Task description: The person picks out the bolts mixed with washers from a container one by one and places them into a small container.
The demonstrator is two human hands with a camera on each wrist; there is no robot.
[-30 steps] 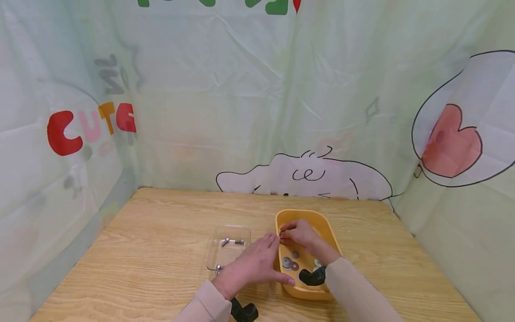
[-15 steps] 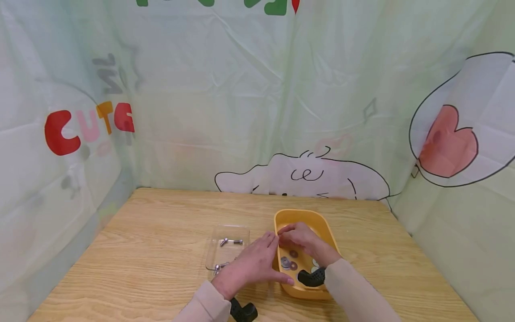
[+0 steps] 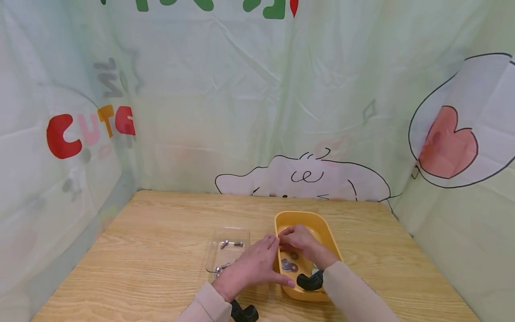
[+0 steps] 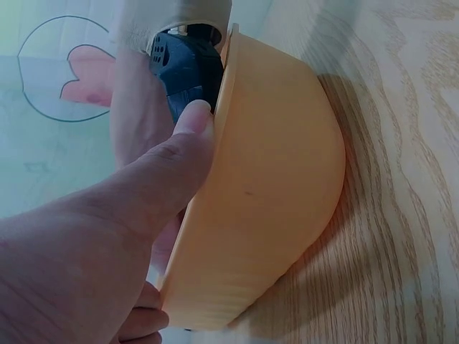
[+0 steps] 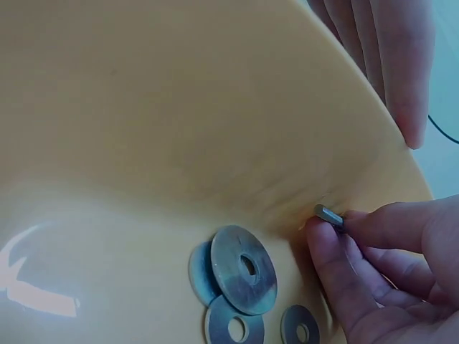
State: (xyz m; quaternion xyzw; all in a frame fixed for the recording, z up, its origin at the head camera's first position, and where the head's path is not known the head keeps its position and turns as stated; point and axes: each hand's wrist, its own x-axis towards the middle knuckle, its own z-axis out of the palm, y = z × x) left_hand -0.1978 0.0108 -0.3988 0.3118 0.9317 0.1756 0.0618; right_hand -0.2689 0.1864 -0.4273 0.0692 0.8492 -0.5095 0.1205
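In the head view a yellow plastic bin (image 3: 301, 294) stands on the wooden table. My left hand (image 3: 255, 264) lies along its left rim, fingers straight and thumb resting at the near corner; the left wrist view shows that thumb (image 4: 188, 140) against the rim. Inside the bin, by the left wall, is my right hand (image 3: 301, 240). Its thumb and forefinger pinch a small metal washer (image 5: 328, 215), seen on edge in the right wrist view. Several flat washers (image 5: 233, 279) lie on the bin floor beside that hand, some overlapping.
Left of the bin, partly behind my left hand, is a shallow clear plastic box (image 3: 217, 259) holding several metal bolts (image 3: 225, 244). Black devices are worn at both wrists, the right one (image 3: 310, 281) over the bin's near end. A printed curtain (image 3: 201, 112) hangs around the table.
My right hand's fingers have dipped slightly lower by the bin's left wall and turned a little. My left hand stays on the rim.
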